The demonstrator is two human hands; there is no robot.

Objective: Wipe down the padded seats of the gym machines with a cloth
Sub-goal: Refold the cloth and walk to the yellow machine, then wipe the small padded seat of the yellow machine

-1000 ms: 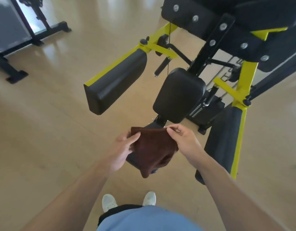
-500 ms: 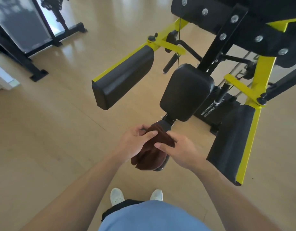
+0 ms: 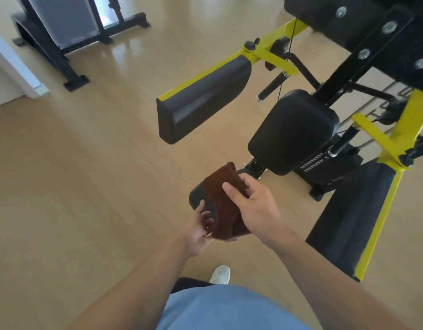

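Cloth [image 3: 226,206] draped over the small black seat [image 3: 199,195], covering its right part, left edge still bare. Right hand [image 3: 252,207] clamped on cloth, thumb on top, fingers curled round the far side. Left hand [image 3: 198,228] open under the near edge, fingertips touching seat and cloth. Bigger pad [image 3: 292,131] just beyond.

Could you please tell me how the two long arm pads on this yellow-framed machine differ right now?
The left arm pad is sunlit and glossy; the right arm pad lies in shadow. The left one reaches leftward from its pivot; the right one runs toward the camera. Both are black, elongated and backed by yellow bars.
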